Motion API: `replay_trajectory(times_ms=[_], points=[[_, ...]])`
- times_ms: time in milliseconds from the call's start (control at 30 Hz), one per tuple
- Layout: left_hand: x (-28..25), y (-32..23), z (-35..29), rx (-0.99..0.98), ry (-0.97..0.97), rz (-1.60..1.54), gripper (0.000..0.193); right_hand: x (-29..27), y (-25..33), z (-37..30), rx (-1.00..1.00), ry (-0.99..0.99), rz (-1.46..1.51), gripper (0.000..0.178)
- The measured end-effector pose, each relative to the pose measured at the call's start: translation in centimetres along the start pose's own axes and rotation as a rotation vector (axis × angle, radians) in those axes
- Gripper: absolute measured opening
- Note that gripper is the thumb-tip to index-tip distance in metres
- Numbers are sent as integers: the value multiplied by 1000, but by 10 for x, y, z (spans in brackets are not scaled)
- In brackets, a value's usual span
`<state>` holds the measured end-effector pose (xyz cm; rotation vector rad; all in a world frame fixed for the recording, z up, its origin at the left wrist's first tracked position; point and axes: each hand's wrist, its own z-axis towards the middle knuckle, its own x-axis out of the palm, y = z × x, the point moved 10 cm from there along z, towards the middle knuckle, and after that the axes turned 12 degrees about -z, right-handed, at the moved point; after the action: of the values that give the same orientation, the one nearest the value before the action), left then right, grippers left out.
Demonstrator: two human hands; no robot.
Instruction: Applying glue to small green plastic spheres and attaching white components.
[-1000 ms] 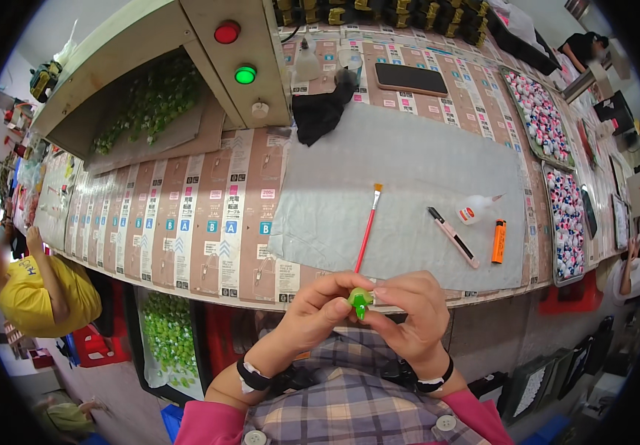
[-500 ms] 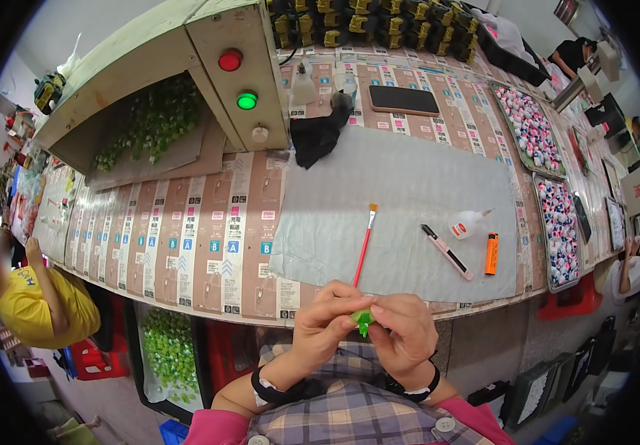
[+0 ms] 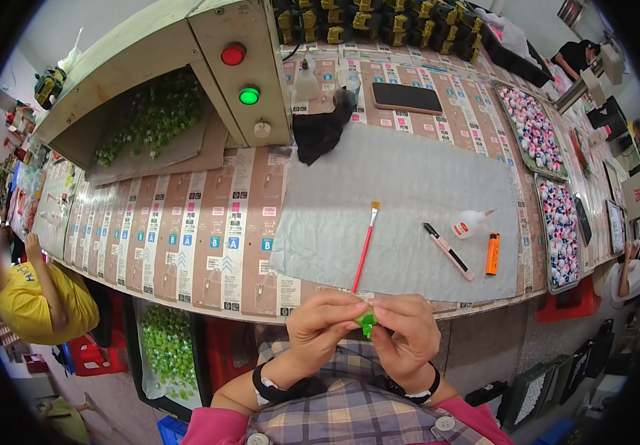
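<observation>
Machine casing (image 3: 164, 52) is filling the upper left of the frame, its shaded opening partly hiding a heap of green pieces (image 3: 153, 122). At lower centre, my left hand (image 3: 316, 330) and right hand (image 3: 410, 334) are jointly pinching a small green item (image 3: 366, 322), their grip covering much of its shape.

Small green piece (image 3: 368, 323): glossy, plastic-looking. Tabletop (image 3: 194, 256): printed paper or card, slight sheen. Grey sheet (image 3: 416, 200): thin, wrinkled, soft sheen. Brush (image 3: 363, 256): glossy handle. Black cloth (image 3: 318, 139): matt, crumpled. Machine housing (image 3: 234, 22): painted metal look, scuffed. Phone (image 3: 407, 97): smooth dark glass. Apron (image 3: 335, 415): matt cloth.
</observation>
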<state>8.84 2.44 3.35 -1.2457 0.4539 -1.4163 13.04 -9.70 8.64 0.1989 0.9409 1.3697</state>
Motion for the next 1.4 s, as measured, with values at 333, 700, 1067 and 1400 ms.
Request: replay_trajectory(times_ms=[333,700,1067,1400], points=[[8,-16,3,72,43,268,18,-4,4,2,-16,21,-69,28],[7,-17,2,77,46,284,22,-5,9,6,-15,50,-104,27],[4,-13,0,36,15,231,20,-5,9,8,-7,70,-110,26],[5,-7,0,-23,18,168,19,-5,5,6,8,76,-117,26]])
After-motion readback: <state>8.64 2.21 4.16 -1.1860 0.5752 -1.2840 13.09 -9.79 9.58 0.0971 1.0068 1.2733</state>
